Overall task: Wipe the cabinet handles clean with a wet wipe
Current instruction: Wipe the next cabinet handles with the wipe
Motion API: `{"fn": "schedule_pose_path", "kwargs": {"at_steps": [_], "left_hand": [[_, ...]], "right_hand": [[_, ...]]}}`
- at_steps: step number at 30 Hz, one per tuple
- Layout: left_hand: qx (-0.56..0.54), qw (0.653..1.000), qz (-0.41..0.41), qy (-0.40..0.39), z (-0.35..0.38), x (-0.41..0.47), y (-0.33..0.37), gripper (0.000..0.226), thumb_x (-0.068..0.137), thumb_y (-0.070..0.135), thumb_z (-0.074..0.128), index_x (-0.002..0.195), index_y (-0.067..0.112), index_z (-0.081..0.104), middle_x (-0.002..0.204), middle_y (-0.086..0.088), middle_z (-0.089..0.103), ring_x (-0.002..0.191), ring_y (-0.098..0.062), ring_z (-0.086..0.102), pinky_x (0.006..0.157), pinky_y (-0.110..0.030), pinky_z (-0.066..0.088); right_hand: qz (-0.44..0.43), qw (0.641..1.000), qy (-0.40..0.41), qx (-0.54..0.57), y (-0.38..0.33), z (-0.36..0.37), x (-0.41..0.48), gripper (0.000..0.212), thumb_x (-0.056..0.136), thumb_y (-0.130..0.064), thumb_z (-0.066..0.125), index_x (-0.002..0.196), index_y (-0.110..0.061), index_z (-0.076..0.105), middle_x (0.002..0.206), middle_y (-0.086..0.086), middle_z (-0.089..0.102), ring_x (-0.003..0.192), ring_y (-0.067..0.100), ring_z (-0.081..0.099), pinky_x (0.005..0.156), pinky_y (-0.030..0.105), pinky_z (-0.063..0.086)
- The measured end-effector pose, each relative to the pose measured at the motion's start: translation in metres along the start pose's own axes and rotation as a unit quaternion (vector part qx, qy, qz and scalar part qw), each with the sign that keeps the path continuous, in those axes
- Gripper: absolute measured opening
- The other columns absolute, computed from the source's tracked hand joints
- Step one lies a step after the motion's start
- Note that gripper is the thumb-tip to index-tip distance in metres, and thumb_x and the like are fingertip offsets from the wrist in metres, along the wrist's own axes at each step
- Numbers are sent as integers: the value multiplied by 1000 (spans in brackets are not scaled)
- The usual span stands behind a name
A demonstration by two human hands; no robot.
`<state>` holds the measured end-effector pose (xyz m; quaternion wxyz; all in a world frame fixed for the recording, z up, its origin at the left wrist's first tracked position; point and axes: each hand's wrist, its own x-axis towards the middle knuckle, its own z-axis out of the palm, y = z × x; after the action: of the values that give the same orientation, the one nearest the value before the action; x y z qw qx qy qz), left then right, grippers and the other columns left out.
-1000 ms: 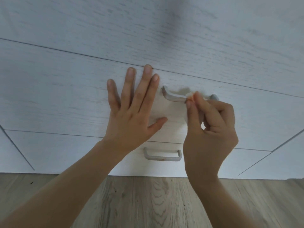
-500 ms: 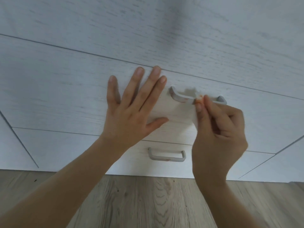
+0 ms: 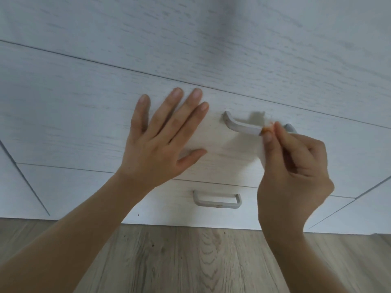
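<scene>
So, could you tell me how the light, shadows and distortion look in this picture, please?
Head view: soft, even light, no glare; the upper handle casts a faint shadow on the drawer front; a dim vertical band crosses the top panel; the seams run tilted, hardly bowed.

View: one wide-angle camera, worn on the head.
Facing: forward and steeply down onto the white drawer fronts (image 3: 80, 127), with the wood floor (image 3: 190, 263) along the bottom edge.
Nearness: close; the left hand (image 3: 156, 149) and right hand (image 3: 296, 174) reach the fronts, forearms large in frame.
Framing: upper handle (image 3: 241, 126) right of middle, lower handle (image 3: 215, 203) below centre.
</scene>
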<state>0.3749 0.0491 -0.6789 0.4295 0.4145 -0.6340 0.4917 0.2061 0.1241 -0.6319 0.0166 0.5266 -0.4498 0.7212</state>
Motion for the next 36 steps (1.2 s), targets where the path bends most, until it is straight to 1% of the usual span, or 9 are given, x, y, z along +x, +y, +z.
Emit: {"fn": "schedule_pose_path", "kwargs": {"at_steps": [5, 8, 10, 12, 14, 20, 29, 33, 36], "left_hand": [[-4, 1000, -3, 0, 0, -5, -5, 78, 88, 59, 54, 147, 13, 32, 149, -5, 33, 145, -18, 14, 115, -50, 8], [-9, 1000, -3, 3, 0, -4, -6, 77, 88, 58, 53, 147, 13, 32, 148, -5, 34, 144, -19, 16, 115, -50, 9], [-17, 1000, -1, 4, -1, -5, -7, 74, 90, 55, 53, 146, 12, 32, 148, -5, 34, 144, -18, 17, 115, -49, 10], [-24, 1000, 5, 6, -1, -5, -7, 72, 90, 51, 54, 146, 11, 33, 148, -6, 34, 143, -19, 19, 115, -49, 12], [-27, 1000, 6, 5, -2, -6, -8, 70, 91, 49, 54, 146, 11, 34, 148, -6, 34, 144, -18, 19, 115, -48, 11], [-32, 999, 4, 4, -1, -7, -9, 70, 91, 48, 55, 146, 11, 33, 149, -5, 34, 144, -18, 18, 115, -47, 10], [-28, 1000, 6, -4, -3, -6, -9, 70, 92, 49, 52, 147, 11, 31, 148, -6, 33, 143, -17, 17, 115, -47, 10], [-26, 1000, 7, -5, -2, -6, -9, 70, 92, 49, 53, 146, 11, 31, 148, -6, 34, 143, -17, 17, 116, -47, 9], [-25, 1000, 3, -8, -2, -6, -8, 70, 91, 48, 54, 146, 11, 32, 148, -6, 34, 144, -17, 15, 116, -48, 9]], "right_hand": [[-49, 998, -39, -30, -6, 13, -8, 22, 83, -9, 69, 104, -16, 66, 84, -16, 54, 73, -8, 51, 69, 6, 41], [-34, 999, -20, -9, -4, 15, -10, 20, 83, -10, 69, 102, -16, 67, 84, -16, 55, 74, -8, 53, 70, 7, 42], [-40, 999, -27, -5, -7, 17, -13, 20, 84, -8, 68, 102, -14, 67, 84, -14, 56, 72, -6, 52, 69, 7, 42], [-76, 996, -48, -19, -11, 21, -17, 18, 83, -6, 69, 100, -9, 69, 82, -9, 57, 72, -4, 53, 69, 6, 42], [-87, 994, -66, -23, -14, 26, -20, 15, 82, -4, 70, 97, -6, 71, 82, -5, 59, 72, -2, 54, 70, 5, 42], [-10, 999, -38, 0, -16, 30, -18, 9, 81, -8, 73, 88, -13, 73, 73, -4, 60, 65, -4, 52, 66, 6, 42], [49, 998, -20, 23, -25, 24, -16, 20, 80, -12, 73, 82, -31, 67, 76, -15, 62, 69, 0, 59, 65, 8, 43], [109, 993, 0, 44, -24, 13, -13, 16, 81, -13, 72, 81, -28, 69, 80, -2, 68, 73, 7, 63, 68, 13, 47], [162, 985, 24, 48, -20, 1, -5, 8, 81, -15, 72, 81, -23, 70, 83, 3, 69, 71, 4, 59, 67, 12, 47]]}}
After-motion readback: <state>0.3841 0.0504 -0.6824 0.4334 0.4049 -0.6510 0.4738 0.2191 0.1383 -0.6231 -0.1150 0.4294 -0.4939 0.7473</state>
